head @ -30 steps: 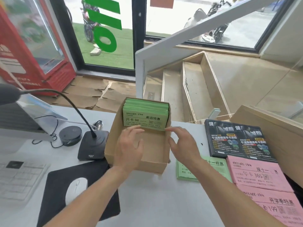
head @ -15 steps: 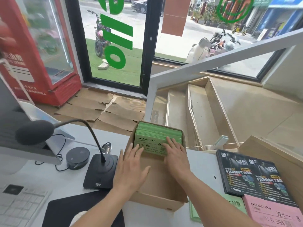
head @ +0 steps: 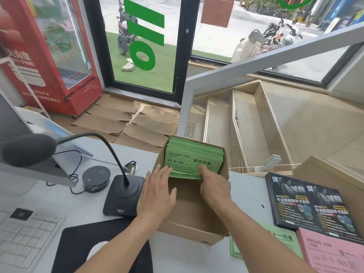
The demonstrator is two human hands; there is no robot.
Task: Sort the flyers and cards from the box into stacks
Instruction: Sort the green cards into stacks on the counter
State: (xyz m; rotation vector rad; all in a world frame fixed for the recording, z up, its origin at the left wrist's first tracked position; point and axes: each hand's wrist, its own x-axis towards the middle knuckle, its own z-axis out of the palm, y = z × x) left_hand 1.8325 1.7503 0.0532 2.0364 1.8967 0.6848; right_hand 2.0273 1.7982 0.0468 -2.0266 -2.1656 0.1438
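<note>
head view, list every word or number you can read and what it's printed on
"AVOCADO GYM", "月卡 88", "新店特惠": green cards in the box
"减脂": black flyers
"十一特惠": green flyer
"XiGe", uncertain: microphone base
"0110", seen reversed: door glass
Pink flyers, red fridge: too blurred

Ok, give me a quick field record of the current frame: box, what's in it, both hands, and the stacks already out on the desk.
box: open brown cardboard box on the white desk
contents: stack of green printed cards leaning at the far end; near end bare
left hand: fingers straight, tips at the cards' lower left edge
right hand: fingertips curled onto the cards' lower right edge
sorted, right of box: black glossy flyers; pink flyers; green flyer partly under the right forearm
left of box: black gooseneck microphone base
</note>
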